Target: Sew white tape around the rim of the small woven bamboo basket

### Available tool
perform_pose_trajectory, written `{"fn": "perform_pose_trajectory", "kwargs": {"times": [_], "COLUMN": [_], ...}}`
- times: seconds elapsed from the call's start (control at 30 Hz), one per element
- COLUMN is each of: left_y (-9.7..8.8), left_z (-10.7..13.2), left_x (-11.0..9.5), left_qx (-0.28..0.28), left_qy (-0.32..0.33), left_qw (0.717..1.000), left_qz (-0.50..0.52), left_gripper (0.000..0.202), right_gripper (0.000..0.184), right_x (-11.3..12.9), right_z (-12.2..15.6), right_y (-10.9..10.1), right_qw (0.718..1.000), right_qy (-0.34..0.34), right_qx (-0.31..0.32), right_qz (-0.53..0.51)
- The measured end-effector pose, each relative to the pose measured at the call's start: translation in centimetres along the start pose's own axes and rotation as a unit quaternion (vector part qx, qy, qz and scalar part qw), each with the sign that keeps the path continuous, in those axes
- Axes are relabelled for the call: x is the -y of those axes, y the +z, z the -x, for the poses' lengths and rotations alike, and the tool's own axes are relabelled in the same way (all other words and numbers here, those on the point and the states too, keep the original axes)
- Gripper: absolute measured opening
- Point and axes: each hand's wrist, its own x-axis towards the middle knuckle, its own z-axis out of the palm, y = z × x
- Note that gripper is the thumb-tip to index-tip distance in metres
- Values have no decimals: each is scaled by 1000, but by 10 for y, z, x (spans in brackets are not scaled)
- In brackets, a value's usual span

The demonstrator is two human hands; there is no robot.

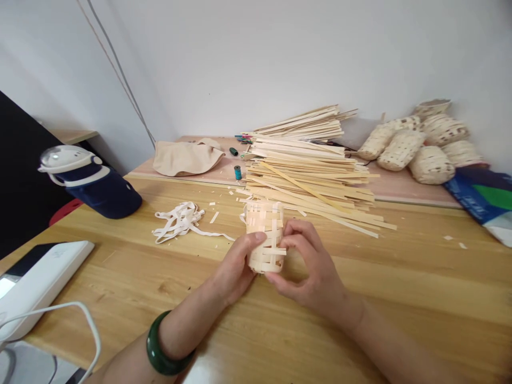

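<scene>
Holding small woven basket (272,233) almost upright at table (192,298), with left hand (236,266) wrapped firmly around its left side. Touching its right edge with right hand (316,269), loosely curved, beside one projecting strip end (280,252); impossible to say if pinching it. Behind basket, can see loose flat strips (308,178); to its left, white ribbon (178,220).

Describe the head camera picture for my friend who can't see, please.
The left hand holds a small woven basket at a wooden table; the right hand is at its edge. Pale strips lie behind, with more woven things at back right.
</scene>
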Motion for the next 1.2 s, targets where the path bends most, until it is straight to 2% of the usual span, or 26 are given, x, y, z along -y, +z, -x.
{"fn": "perform_pose_trajectory", "kwargs": {"times": [0.13, 0.33, 0.57, 0.87, 1.07, 1.2], "left_y": [1, -1, 0, 0, 3, 3], "left_z": [1, 0, 1, 3, 3, 3], "left_x": [-2, -4, -4, 2, 0, -1], "left_qx": [24, 12, 27, -7, -19, -30], "left_qy": [17, -2, 24, -45, -59, -44], "left_qw": [1000, 1000, 999, 999, 998, 998], "left_qz": [0, -6, -35, 11, 13, 21], "left_gripper": [32, 41, 41, 51, 56, 53], "right_gripper": [44, 66, 66, 66, 66, 59], "right_x": [4, 3, 1, 2, 1, 3], "right_z": [1, 3, 1, 3, 3, 2], "right_y": [-1, 3, 1, 1, 2, 3], "right_qw": [1000, 992, 996, 998, 998, 998], "right_qy": [3, 80, 47, 32, 34, 19], "right_qx": [-19, -36, -13, -28, -34, -38], "right_qz": [-2, -88, -79, -35, -27, -38]}}
